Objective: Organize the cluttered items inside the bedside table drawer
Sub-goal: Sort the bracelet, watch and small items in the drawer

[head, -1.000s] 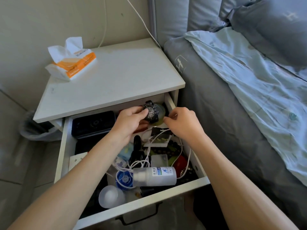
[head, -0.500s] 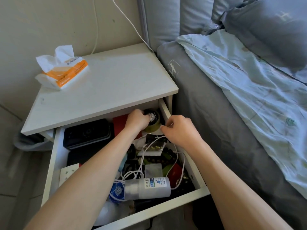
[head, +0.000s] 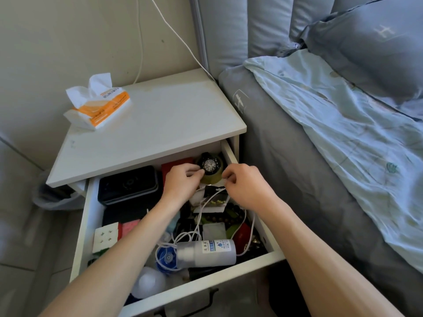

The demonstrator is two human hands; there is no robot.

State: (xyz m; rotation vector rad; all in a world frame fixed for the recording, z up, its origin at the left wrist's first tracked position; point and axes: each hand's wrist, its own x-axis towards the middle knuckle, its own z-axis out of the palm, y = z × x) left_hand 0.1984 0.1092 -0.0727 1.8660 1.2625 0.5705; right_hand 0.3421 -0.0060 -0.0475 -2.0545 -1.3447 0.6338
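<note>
Well, the drawer stands pulled out from the bedside table and both hands are busy at its back right corner: the left hand has its fingertips pinched at the edge of a black wristwatch sitting on a yellow-green round thing, while the right hand is curled with finger and thumb nipping something thin, most likely the white cable, though I cannot tell for certain. My worry is that cable, which loops down around the clear bottle and the blue reel at the front. A quick tug could drag that clutter along or tip the watch off its perch.
</note>
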